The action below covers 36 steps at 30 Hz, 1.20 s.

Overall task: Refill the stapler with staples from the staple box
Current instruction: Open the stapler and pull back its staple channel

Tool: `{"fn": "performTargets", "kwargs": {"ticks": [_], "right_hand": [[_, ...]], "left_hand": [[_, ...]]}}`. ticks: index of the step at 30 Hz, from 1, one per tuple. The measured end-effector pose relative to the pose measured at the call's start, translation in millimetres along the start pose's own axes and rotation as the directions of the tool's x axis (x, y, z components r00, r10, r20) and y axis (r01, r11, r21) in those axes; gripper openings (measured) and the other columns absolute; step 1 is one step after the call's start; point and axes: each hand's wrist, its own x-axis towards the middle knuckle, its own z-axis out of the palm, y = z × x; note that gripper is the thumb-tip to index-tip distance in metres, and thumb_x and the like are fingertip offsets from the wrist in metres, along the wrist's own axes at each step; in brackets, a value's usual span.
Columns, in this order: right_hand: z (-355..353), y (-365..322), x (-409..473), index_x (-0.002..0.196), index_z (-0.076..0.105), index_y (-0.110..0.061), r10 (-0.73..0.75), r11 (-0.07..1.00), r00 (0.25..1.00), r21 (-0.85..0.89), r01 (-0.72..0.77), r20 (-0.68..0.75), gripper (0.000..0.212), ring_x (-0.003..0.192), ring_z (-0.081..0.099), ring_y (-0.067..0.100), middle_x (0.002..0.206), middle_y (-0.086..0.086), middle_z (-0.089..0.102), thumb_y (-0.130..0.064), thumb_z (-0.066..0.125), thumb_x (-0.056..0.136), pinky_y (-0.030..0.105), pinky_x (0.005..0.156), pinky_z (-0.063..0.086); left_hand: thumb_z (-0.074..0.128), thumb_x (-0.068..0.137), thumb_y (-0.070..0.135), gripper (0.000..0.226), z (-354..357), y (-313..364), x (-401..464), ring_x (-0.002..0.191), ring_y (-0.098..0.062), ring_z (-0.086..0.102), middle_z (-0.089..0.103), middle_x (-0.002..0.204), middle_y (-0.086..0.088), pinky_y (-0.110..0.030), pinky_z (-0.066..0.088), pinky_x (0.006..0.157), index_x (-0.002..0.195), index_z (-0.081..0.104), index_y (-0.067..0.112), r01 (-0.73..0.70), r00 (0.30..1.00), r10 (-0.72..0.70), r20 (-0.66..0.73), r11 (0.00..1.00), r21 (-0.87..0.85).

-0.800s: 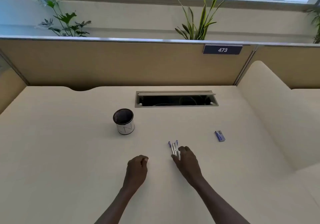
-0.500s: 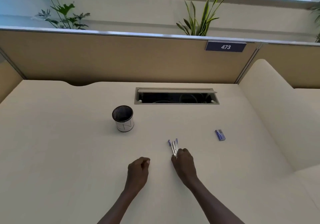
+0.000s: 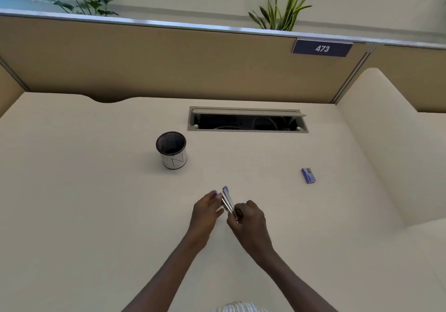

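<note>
A small silver stapler (image 3: 228,200) with purple trim is lifted just above the beige desk (image 3: 96,215) at its middle. My right hand (image 3: 248,222) grips its near, hinge end. My left hand (image 3: 207,209) holds its far end from the left, fingers on the purple tip. The stapler's arms lie close together; whether it is opened I cannot tell. A small blue staple box (image 3: 308,175) lies flat on the desk to the right, well apart from both hands.
A black mesh pen cup (image 3: 171,149) with a white band stands left of centre. An open cable tray slot (image 3: 247,122) is set in the desk behind. Tan partition walls close the back and right side.
My right hand has picked the stapler up from the desk. My left hand has moved right from resting on the desk and taken hold of the stapler's far end.
</note>
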Motion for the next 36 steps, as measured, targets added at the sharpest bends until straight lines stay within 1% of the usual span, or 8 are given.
{"fn": "performTargets", "kwargs": {"ticks": [5, 12, 17, 21, 27, 31, 33, 36], "right_hand": [[-18, -18, -17, 0.077, 0.067, -0.016, -0.049, 0.988, 0.999, 0.147, 0.051, -0.019, 0.004, 0.060, 0.053, 0.014, 0.070, -0.002, 0.055, -0.019, 0.069, 0.077, 0.023, 0.055, 0.043], [-46, -33, -13, 0.089, 0.070, -0.015, 0.151, 0.856, 0.944, 0.440, -0.273, 0.292, 0.011, 0.069, 0.063, 0.006, 0.079, -0.002, 0.072, -0.014, 0.073, 0.078, 0.021, 0.066, 0.053], [-63, -54, -3, 0.103, 0.071, -0.005, 0.045, 0.470, 0.750, 0.648, -0.599, 0.660, 0.038, 0.073, 0.063, 0.027, 0.089, 0.016, 0.068, -0.038, 0.053, 0.101, 0.037, 0.071, 0.056], [-65, -53, 6, 0.106, 0.069, -0.009, 0.084, 0.387, 0.687, 0.612, -0.690, 0.722, 0.052, 0.057, 0.051, 0.020, 0.077, 0.010, 0.061, -0.053, 0.041, 0.101, 0.027, 0.055, 0.043], [-56, -39, 9, 0.105, 0.074, -0.014, 0.032, 0.214, 0.657, 0.637, -0.740, 0.753, 0.052, 0.060, 0.049, 0.016, 0.079, 0.005, 0.060, -0.061, 0.059, 0.089, 0.026, 0.057, 0.040], [-52, -35, 12, 0.123, 0.068, -0.011, -0.095, 0.125, 0.639, 0.646, -0.753, 0.764, 0.056, 0.068, 0.051, 0.012, 0.090, -0.002, 0.061, -0.057, 0.056, 0.094, 0.026, 0.064, 0.041], [-54, -34, 15, 0.125, 0.065, -0.010, -0.130, 0.092, 0.635, 0.646, -0.757, 0.762, 0.053, 0.070, 0.052, 0.011, 0.092, -0.003, 0.060, -0.054, 0.055, 0.096, 0.026, 0.067, 0.042], [-58, -30, 15, 0.125, 0.062, -0.012, -0.146, 0.061, 0.645, 0.658, -0.751, 0.750, 0.046, 0.073, 0.054, 0.012, 0.095, -0.001, 0.059, -0.049, 0.055, 0.098, 0.027, 0.068, 0.044]], "left_hand": [[0.063, 0.090, 0.026, 0.040, -7, 14, -11, 0.117, -0.024, 0.066, 0.071, 0.124, -0.007, -0.034, 0.058, 0.085, 0.124, 0.064, 0.004, 0.107, 0.985, -0.039, 0.166, 0.899, -0.424], [0.066, 0.080, 0.031, 0.032, -14, 18, -21, 0.114, -0.022, 0.068, 0.074, 0.115, -0.001, -0.034, 0.058, 0.089, 0.107, 0.077, 0.018, 0.117, 0.977, -0.005, 0.214, 0.848, -0.516], [0.077, 0.075, 0.037, 0.042, -10, 17, -26, 0.089, -0.019, 0.071, 0.075, 0.102, -0.003, -0.036, 0.055, 0.069, 0.113, 0.074, 0.019, 0.160, 0.936, 0.007, 0.351, 0.881, -0.446], [0.088, 0.064, 0.045, 0.062, -10, 23, -27, 0.068, -0.016, 0.060, 0.073, 0.099, -0.003, -0.031, 0.053, 0.065, 0.117, 0.072, 0.017, 0.103, 0.916, 0.055, 0.398, 0.925, -0.365], [0.083, 0.068, 0.051, 0.071, -18, 28, -23, 0.081, -0.017, 0.066, 0.072, 0.118, -0.006, -0.028, 0.055, 0.079, 0.125, 0.067, 0.013, 0.023, 0.913, 0.081, 0.399, 0.968, -0.249], [0.064, 0.086, 0.053, 0.028, -34, 14, -10, 0.110, -0.015, 0.065, 0.072, 0.115, 0.007, -0.032, 0.047, 0.096, 0.095, 0.072, 0.027, -0.136, 0.990, 0.141, -0.002, 0.958, 0.253], [0.058, 0.095, 0.041, 0.031, -55, -8, 3, 0.125, -0.022, 0.056, 0.064, 0.131, -0.003, -0.035, 0.039, 0.106, 0.119, 0.066, 0.024, -0.145, 0.935, 0.321, -0.151, 0.735, 0.663], [0.051, 0.100, 0.026, 0.056, -86, -45, 17, 0.150, -0.024, 0.023, 0.029, 0.160, -0.012, -0.039, 0.017, 0.122, 0.148, 0.037, 0.002, -0.172, 0.900, 0.435, -0.021, 0.401, 0.900]]}}
